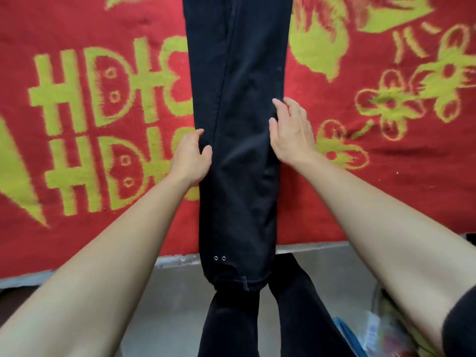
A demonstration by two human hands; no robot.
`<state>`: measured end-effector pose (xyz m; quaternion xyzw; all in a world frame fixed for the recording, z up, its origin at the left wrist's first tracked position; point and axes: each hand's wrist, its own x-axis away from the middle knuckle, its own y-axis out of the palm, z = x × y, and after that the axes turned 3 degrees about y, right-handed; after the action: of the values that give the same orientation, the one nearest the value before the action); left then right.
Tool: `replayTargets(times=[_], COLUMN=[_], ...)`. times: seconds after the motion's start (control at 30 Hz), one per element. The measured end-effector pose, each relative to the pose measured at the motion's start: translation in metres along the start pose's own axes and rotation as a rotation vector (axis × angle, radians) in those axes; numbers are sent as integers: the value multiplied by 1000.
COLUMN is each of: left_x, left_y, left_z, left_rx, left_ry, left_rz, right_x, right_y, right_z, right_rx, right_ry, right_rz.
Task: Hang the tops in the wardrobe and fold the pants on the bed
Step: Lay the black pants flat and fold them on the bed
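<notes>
- The black pants (239,124) lie lengthwise on the bed, folded into one long narrow strip that runs from the top of the view down towards the person
- A seam runs along the strip, a little left of its middle
- The near end of the strip hangs over the bed's grey edge (175,261); two small metal eyelets (219,258) sit side by side on that end, and a short loop of cloth (245,282) shows at the very bottom hem
- The bed is covered by a red blanket (360,189) with yellow-green letters on the left and yellow-green flowers on the right
- The left hand (192,155) lies against the left edge of the strip, about halfway along what is visible; its thumb and forefinger tips touch the cloth and stand apart from each other, the other fingers are hidden, so I cannot tell whether it grips the edge
- The right hand (292,132) rests on the right edge, slightly farther up than the left; its fingers are loose and nearly straight, spread on the cloth, gripping nothing
- Both forearms are bare; a black sleeve (461,325) shows at the lower right
- Below the bed's edge stand the person's own legs (231,320) in black, on a grey floor (175,292)
- A blurred, colourful bag (381,331) sits at the lower right, beside the legs
</notes>
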<state>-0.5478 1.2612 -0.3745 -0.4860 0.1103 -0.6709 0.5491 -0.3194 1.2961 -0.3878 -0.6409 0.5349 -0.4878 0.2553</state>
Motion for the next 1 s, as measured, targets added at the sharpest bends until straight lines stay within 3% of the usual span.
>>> replayTargets(times=[0.27, 0.53, 0.7, 1.0], left_x=[-106, -163, -172, -160], left_y=[-38, -23, -28, -40], left_z=[58, 50, 40, 49], left_rx=[98, 451, 495, 544], left_ry=[-32, -52, -23, -75], left_rz=[27, -87, -207, -234], right_x=[-148, -261, -281, -271], right_y=[-50, -35, -21, -56], right_z=[-46, -92, -110, -134], right_rx=[-122, -317, -283, -301], right_ry=[18, 94, 220, 289], right_rz=[-124, 19, 111, 23])
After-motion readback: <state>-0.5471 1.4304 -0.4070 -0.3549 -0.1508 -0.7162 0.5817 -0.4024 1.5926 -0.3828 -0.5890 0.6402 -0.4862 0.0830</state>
